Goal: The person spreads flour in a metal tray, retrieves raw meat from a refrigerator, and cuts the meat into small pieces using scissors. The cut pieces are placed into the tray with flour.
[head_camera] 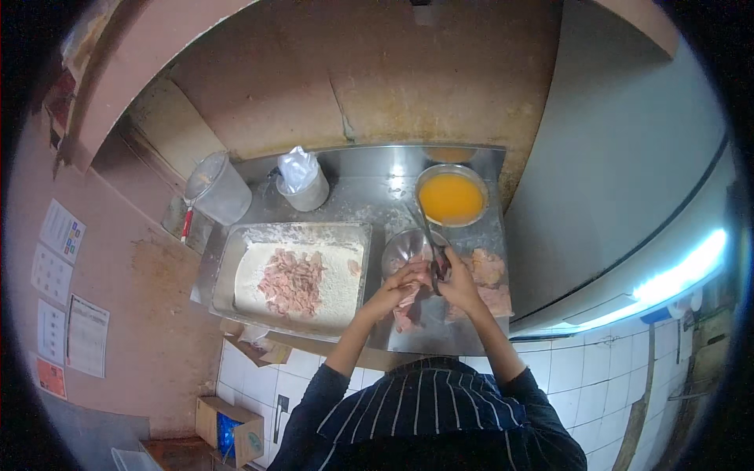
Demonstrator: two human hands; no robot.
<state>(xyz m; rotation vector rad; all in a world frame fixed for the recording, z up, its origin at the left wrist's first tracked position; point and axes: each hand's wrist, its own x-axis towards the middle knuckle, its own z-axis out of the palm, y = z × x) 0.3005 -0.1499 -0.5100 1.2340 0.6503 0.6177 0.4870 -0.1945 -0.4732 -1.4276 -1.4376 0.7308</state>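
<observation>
My left hand point(402, 287) grips a piece of raw meat point(406, 315), which hangs down over the steel counter. In my right hand point(459, 285) is a pair of scissors point(435, 250) with dark handles, its blades pointing up and away from me. Both hands are close together over the near rim of a round metal bowl point(406, 241); its contents are partly hidden by my hands. More raw meat point(488, 268), which looks like chicken, lies on the counter just right of my right hand.
Left of my hands, a deep metal tray point(218, 294) holds white flour with cut meat pieces point(291, 282) on it. A bowl of orange-yellow liquid point(452, 197) stands at the back right. Behind the tray are a white container with a plastic bag point(303, 179) and a translucent bucket point(224, 191).
</observation>
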